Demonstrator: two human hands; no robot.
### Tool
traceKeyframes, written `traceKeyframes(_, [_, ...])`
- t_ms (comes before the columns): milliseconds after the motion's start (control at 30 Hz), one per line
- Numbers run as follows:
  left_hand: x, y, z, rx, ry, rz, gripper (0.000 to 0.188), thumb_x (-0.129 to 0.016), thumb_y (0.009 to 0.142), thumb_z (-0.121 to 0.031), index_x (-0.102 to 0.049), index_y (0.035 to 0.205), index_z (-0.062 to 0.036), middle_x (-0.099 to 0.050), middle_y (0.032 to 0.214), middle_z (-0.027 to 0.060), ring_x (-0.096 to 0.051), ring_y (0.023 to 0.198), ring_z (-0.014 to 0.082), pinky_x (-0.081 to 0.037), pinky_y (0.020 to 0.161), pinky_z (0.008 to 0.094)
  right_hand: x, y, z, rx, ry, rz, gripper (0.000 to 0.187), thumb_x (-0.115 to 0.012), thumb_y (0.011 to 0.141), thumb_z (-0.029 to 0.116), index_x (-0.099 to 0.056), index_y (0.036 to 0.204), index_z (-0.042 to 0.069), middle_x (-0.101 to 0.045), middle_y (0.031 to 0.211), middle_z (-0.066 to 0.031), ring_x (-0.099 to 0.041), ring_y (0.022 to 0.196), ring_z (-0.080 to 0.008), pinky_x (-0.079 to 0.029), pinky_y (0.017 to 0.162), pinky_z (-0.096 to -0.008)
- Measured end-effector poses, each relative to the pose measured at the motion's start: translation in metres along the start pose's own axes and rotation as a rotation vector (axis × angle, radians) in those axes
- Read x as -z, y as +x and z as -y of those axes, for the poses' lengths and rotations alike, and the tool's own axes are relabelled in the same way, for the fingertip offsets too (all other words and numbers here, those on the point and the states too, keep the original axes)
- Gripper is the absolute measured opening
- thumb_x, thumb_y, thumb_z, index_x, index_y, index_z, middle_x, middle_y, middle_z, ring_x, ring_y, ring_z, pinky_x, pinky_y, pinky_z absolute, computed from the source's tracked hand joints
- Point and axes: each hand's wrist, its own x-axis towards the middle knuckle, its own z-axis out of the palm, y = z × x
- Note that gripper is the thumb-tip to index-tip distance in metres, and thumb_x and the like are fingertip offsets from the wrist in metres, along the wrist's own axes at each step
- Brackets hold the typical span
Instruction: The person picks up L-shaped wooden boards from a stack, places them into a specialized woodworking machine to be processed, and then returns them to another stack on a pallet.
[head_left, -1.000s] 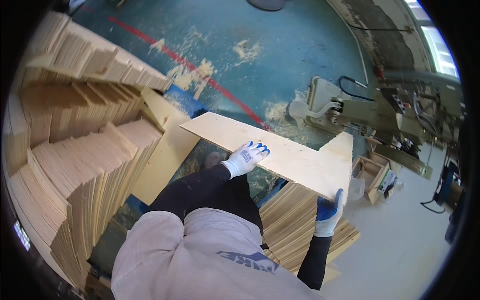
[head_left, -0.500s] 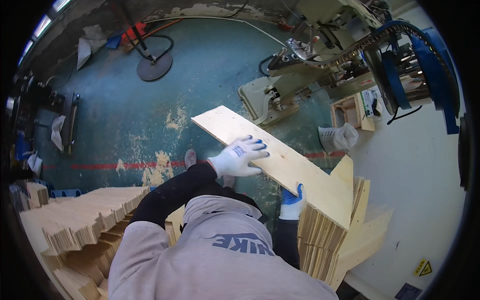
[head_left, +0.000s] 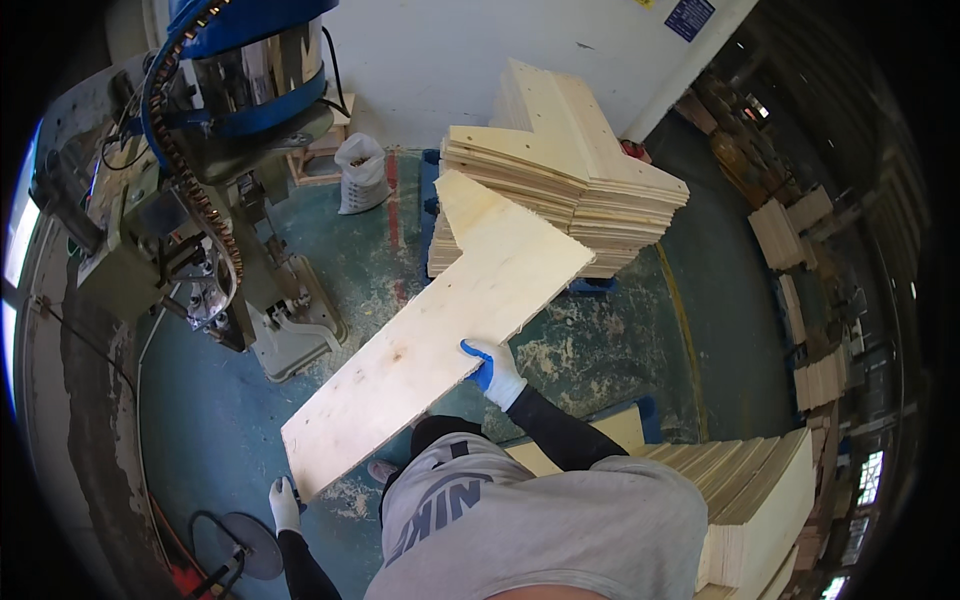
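We carry a long pale plywood board (head_left: 450, 335) with an angled notch at its far end, held flat above the green floor (head_left: 600, 350) in front of us. Our right hand (head_left: 493, 370), in a white and blue glove, has its grip clamped on the board's right edge near the middle. Our left hand (head_left: 284, 505), also gloved, has its grip closed on the near corner of the board, low at our left.

The far end of the board reaches over to a stack (head_left: 570, 190) of like-shaped boards by the white wall (head_left: 450, 60); we cannot tell whether it touches the stack. A machine (head_left: 215, 190) with a blue top stands to the left, with a white sack (head_left: 362, 172) beside it. Another stack of boards (head_left: 760, 510) lies at our right.
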Motion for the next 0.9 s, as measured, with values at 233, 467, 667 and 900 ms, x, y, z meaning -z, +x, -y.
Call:
traceKeyframes(233, [0.052, 0.1, 0.068, -0.186, -0.04, 0.041, 0.049, -0.047, 0.106, -0.046, -0.067, 0.105, -0.0017, -0.062, 0.072, 0.0018, -0.056, 0.049, 0.0151, -0.043, 0.04, 0.0304, -0.014, -0.011, -0.013, -0.061, 0.128, 0.038, 0.037, -0.067, 0.092, 0.01, -0.062, 0.127, 0.001, -0.069, 0.116, -0.0127, -0.071, 0.105, -0.0264, -0.061, 0.087, -0.0427])
traceKeyframes(467, [0.043, -0.021, -0.09, -0.191, -0.186, 0.054, 0.043, -0.044, 0.108, -0.041, -0.065, 0.106, -0.0026, -0.062, 0.076, -0.0003, -0.057, 0.055, 0.0094, -0.046, 0.044, 0.0268, -0.03, -0.003, -0.009, -0.006, 0.243, 0.114, 0.046, -0.062, 0.1, 0.032, -0.056, 0.136, 0.005, -0.064, 0.132, -0.0111, -0.063, 0.119, -0.0251, -0.052, 0.1, -0.0443])
traceKeyframes(667, [0.03, -0.013, -0.1, -0.1, 0.018, -0.047, 0.044, -0.05, 0.106, -0.034, -0.062, 0.099, 0.0081, -0.06, 0.075, 0.0096, -0.06, 0.072, 0.0194, -0.05, 0.07, 0.035, -0.024, 0.044, -0.055, -0.095, 0.007, 0.006, 0.037, -0.062, 0.101, 0.023, -0.058, 0.132, 0.005, -0.065, 0.128, -0.0095, -0.064, 0.117, -0.0234, -0.056, 0.095, -0.0399])
traceKeyframes(900, [0.075, 0.052, -0.16, -0.231, 0.033, -0.07, 0.049, -0.049, 0.104, -0.036, -0.065, 0.093, 0.0086, -0.066, 0.077, 0.0225, -0.067, 0.065, 0.0313, -0.051, 0.055, 0.0424, -0.111, 0.067, -0.056, -0.017, 0.045, 0.004, 0.029, -0.069, 0.096, 0.019, -0.064, 0.121, 0.007, -0.068, 0.118, -0.0061, -0.066, 0.109, -0.0202, -0.057, 0.087, -0.0369])
